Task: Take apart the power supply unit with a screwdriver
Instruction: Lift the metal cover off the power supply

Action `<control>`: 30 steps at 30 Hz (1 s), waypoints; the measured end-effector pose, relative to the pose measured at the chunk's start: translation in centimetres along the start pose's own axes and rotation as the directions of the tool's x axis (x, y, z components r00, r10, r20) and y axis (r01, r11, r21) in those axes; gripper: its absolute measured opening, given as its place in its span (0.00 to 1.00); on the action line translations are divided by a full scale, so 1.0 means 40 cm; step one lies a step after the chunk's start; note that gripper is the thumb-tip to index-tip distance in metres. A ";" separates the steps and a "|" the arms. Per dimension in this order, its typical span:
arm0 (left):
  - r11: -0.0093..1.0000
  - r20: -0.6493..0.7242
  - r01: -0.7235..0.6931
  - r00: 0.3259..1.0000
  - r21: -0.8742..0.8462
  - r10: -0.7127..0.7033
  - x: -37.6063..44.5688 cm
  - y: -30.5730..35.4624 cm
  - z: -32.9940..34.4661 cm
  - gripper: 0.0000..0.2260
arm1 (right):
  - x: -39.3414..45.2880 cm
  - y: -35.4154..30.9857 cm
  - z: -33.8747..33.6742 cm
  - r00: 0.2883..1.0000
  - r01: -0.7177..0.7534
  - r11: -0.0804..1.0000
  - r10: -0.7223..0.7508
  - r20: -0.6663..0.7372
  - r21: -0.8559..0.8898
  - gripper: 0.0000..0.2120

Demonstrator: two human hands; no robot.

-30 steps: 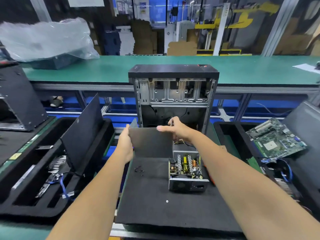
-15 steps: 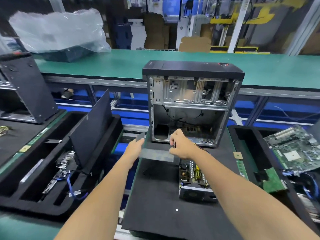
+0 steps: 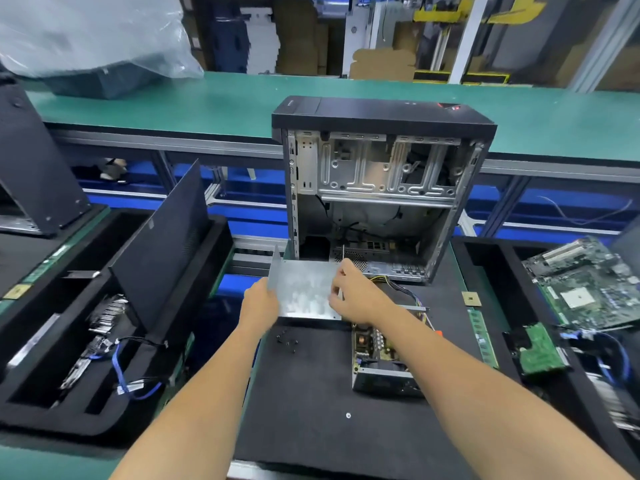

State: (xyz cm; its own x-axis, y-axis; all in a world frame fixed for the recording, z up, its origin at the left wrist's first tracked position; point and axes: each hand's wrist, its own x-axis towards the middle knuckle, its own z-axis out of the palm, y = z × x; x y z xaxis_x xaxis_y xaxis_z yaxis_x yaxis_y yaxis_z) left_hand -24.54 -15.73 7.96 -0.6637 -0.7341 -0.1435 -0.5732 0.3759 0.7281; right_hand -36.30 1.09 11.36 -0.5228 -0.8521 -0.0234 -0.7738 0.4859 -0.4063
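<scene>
The power supply unit (image 3: 381, 358) lies uncovered on the black foam mat (image 3: 311, 410), its circuit board and coils exposed. Its grey metal cover (image 3: 304, 289) is held low over the mat just left of the unit, inner side up. My left hand (image 3: 258, 304) grips the cover's left edge and my right hand (image 3: 356, 294) pinches its right edge. A few small black screws (image 3: 287, 339) lie on the mat below the cover. No screwdriver can be made out.
An open, emptied computer case (image 3: 381, 188) stands upright behind the mat. A black foam tray (image 3: 86, 341) with cables and a side panel sits at left. At right, another tray holds a motherboard (image 3: 588, 285), a drive (image 3: 540, 355) and a RAM stick (image 3: 481, 337).
The cover has been tilted from upright to nearly flat and lowered toward the mat, with both hands still on its edges. The camera has moved closer to the case.
</scene>
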 end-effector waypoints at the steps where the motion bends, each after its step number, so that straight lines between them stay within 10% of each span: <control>1: 1.000 -0.018 -0.013 1.000 -0.010 0.012 0.000 -0.003 0.005 0.12 | 0.004 0.000 0.000 1.000 0.003 1.000 -0.003 0.007 -0.004 0.10; 30: 0.999 0.031 0.032 0.999 -0.043 -0.031 -0.011 -0.084 0.043 0.14 | 0.000 -0.015 0.057 0.979 -0.097 0.993 0.107 0.173 -0.067 0.07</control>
State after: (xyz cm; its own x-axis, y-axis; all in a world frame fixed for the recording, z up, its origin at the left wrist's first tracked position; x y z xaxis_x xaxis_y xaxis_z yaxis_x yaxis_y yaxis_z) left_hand -23.17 -15.71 4.45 -0.6603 -0.7273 -0.1870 -0.5731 0.3270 0.7514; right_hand -35.03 0.36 9.53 -0.5331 -0.8157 -0.2247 -0.7415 0.5783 -0.3401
